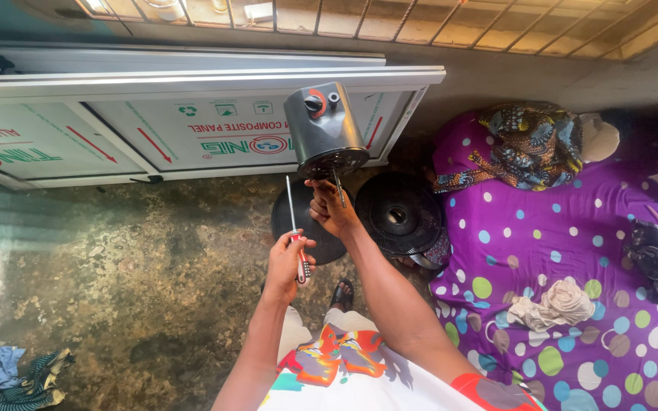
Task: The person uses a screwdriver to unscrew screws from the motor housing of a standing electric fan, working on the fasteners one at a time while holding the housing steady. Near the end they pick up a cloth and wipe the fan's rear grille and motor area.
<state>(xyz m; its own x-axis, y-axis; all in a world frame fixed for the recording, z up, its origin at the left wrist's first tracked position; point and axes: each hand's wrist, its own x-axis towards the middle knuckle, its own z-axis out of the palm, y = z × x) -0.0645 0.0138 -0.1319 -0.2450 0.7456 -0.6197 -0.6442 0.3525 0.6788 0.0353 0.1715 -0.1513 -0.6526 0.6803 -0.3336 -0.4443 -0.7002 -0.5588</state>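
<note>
— Hands first: how are they posed?

— Left hand [289,261] is raised in front of the body, fingers wrapped tight round the red-and-black handle of a screwdriver [295,228]. Right hand [331,208] reaches further forward and higher, fingers pinched on the thin metal shaft [338,187] sticking out under a grey fan motor housing [324,129], which it holds up in the air above the floor.

— Counts?

— One screwdriver, one motor housing, two round black fan grilles [399,214] lying flat on the concrete floor [154,266], one partly hidden behind the hands. Two white framed panels [177,114] lean along the wall.

— Which way does the screwdriver point?

— Its long axis runs nearly upright, tip up and leaning slightly left, handle down in the fist. The housing tilts a little, grille face down, knob end up.

— Anything alongside?

— Purple spotted bedsheet [573,251] to the right, just beside the grilles, with bundled cloth on it.
</note>
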